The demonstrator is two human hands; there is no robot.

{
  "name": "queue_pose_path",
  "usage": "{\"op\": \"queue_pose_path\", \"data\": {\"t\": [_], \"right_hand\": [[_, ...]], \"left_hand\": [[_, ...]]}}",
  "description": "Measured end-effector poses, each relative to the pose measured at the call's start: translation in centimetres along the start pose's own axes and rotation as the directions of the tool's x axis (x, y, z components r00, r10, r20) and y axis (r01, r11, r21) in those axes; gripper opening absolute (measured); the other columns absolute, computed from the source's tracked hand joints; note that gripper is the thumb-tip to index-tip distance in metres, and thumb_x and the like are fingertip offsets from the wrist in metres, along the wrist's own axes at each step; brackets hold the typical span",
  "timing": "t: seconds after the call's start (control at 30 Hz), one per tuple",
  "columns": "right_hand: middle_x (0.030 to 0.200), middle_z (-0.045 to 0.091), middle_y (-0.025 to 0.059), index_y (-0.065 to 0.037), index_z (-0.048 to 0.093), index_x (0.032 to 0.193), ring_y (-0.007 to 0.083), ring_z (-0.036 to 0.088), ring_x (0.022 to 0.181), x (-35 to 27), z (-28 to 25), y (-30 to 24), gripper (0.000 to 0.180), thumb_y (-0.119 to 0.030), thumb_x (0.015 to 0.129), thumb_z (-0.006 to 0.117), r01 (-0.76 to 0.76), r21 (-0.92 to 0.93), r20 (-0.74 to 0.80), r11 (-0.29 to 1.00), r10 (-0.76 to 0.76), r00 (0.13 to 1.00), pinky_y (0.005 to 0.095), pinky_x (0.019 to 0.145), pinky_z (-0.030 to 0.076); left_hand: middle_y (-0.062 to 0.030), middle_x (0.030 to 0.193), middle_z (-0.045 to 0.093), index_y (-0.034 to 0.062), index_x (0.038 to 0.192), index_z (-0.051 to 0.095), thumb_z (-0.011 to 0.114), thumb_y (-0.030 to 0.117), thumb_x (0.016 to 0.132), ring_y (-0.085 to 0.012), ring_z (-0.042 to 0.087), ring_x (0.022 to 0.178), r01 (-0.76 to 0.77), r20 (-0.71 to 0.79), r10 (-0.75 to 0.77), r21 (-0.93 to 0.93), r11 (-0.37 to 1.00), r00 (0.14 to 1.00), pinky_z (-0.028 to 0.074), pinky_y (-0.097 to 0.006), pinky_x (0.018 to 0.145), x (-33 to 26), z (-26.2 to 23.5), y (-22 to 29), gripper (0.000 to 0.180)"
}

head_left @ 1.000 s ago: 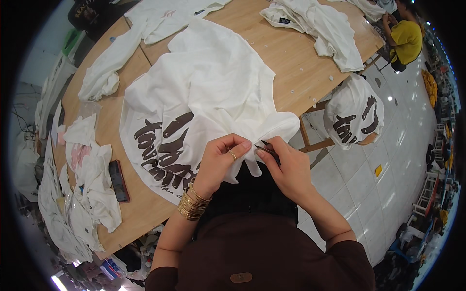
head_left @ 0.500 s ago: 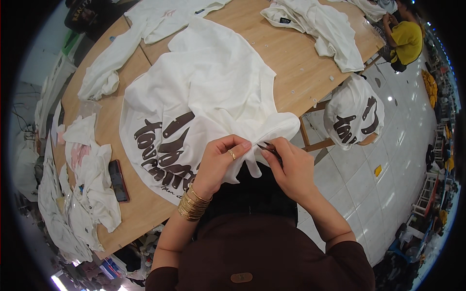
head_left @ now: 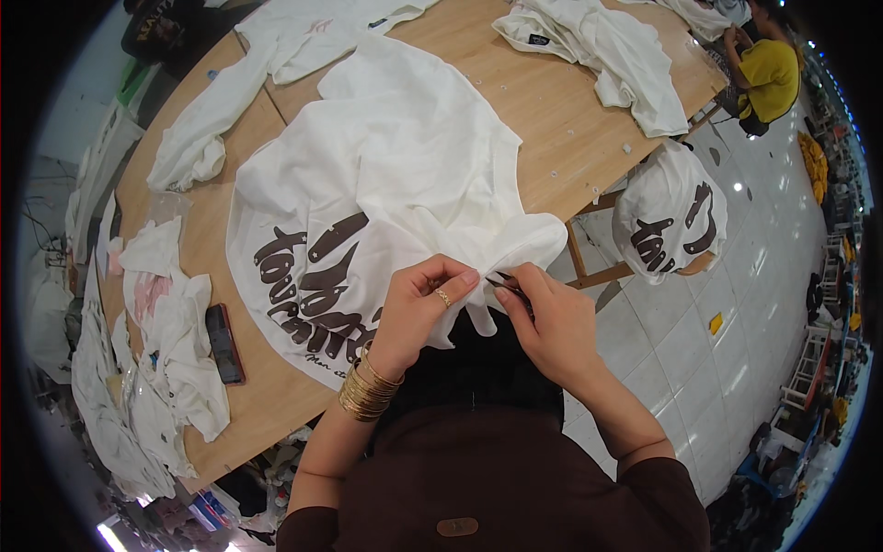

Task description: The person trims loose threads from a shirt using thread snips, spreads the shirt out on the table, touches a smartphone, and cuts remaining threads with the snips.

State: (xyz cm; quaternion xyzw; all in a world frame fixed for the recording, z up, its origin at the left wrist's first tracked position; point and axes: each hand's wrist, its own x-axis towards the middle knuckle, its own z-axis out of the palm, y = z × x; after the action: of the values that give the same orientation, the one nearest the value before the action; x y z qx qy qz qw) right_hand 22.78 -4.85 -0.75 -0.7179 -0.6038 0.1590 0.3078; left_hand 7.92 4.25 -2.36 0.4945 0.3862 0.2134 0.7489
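Note:
A white T-shirt (head_left: pixel 414 138) with large dark brown lettering is spread over the near part of the table, its near edge gathered up at my hands. My left hand (head_left: pixel 416 308), wearing a ring and gold bangles, pinches a fold of this cloth between thumb and fingers. Right beside it, my right hand (head_left: pixel 557 322) is closed around small dark thread snips (head_left: pixel 502 279). Their pointed tips lie at the pinched cloth. Most of the snips is hidden in the fingers, and I cannot tell whether the blades touch a thread.
The wooden table (head_left: pixel 543 129) carries more white garments (head_left: pixel 598 55) and a phone (head_left: pixel 225 343) at the left. A stool beside it bears a printed white garment (head_left: pixel 670 216). A person in a yellow top (head_left: pixel 771 78) sits at the far right. White tiles (head_left: pixel 708 359) cover the floor.
The tips of the snips have shifted slightly, and my right hand has turned a little. My left hand keeps its pinch on the T-shirt.

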Motion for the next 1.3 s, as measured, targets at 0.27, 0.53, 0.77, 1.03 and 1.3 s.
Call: {"op": "queue_pose_path", "data": {"t": [0.27,0.53,0.77,1.03,1.3], "right_hand": [[0.071,0.055,0.0051,-0.008,0.051,0.084,0.0233,0.057,0.061,-0.1,0.53,0.18,0.013,-0.019,0.084,0.057,0.032,-0.012,-0.047,0.999,-0.032,0.998,0.0343,0.052,0.043],[0.072,0.059,0.0062,-0.007,0.051,0.085,0.0262,0.058,0.061,-0.15,0.7,0.24,0.012,-0.019,0.085,0.057,-0.041,0.092,-0.028,0.995,0.043,0.999,0.0347,0.052,0.043],[0.073,0.06,0.0063,-0.007,0.051,0.086,0.0276,0.058,0.06,-0.15,0.26,0.15,0.014,-0.02,0.086,0.055,-0.033,0.089,-0.026,0.996,0.035,0.999,0.035,0.051,0.043],[0.073,0.059,0.0064,-0.007,0.05,0.086,0.0274,0.058,0.06,-0.11,0.1,0.04,0.014,-0.02,0.086,0.055,-0.028,0.069,-0.016,0.997,0.029,0.999,0.0352,0.051,0.043],[0.073,0.058,0.0066,-0.007,0.05,0.086,0.027,0.057,0.059,-0.06,0.21,0.02,0.014,-0.02,0.086,0.055,-0.037,0.008,-0.011,0.999,0.037,0.999,0.0355,0.051,0.043]], "left_hand": [[0.0002,0.083,0.059,-0.0019,0.09,0.061,0.058,0.01,0.085,-0.005,0.051,0.078,-0.001,0.0,0.001,-0.01,1.0,1.0,0.04,-0.02,0.074,0.06,0.11,0.0,0.013],[-0.0002,0.084,0.059,-0.0018,0.09,0.061,0.058,0.008,0.085,-0.0054,0.052,0.08,0.033,0.003,-0.033,-0.098,0.995,0.999,0.041,-0.02,0.074,0.08,0.16,-0.11,0.011],[-0.0004,0.084,0.06,-0.0018,0.09,0.061,0.058,0.007,0.084,-0.0054,0.052,0.08,0.048,0.013,-0.046,-0.135,0.99,0.999,0.041,-0.02,0.075,0.12,0.09,-0.22,0.011],[0.0002,0.082,0.06,-0.0009,0.088,0.062,0.059,0.007,0.084,-0.0054,0.052,0.078,0.012,0.004,-0.012,-0.082,0.997,1.0,0.041,-0.02,0.074,0.04,0.21,-0.02,0.009],[0.0002,0.078,0.061,-0.001,0.089,0.063,0.06,0.01,0.085,-0.0043,0.052,0.073,-0.065,-0.024,0.064,-0.042,0.997,0.998,0.042,-0.019,0.068,0.08,0.34,-0.54,0.012]]}}
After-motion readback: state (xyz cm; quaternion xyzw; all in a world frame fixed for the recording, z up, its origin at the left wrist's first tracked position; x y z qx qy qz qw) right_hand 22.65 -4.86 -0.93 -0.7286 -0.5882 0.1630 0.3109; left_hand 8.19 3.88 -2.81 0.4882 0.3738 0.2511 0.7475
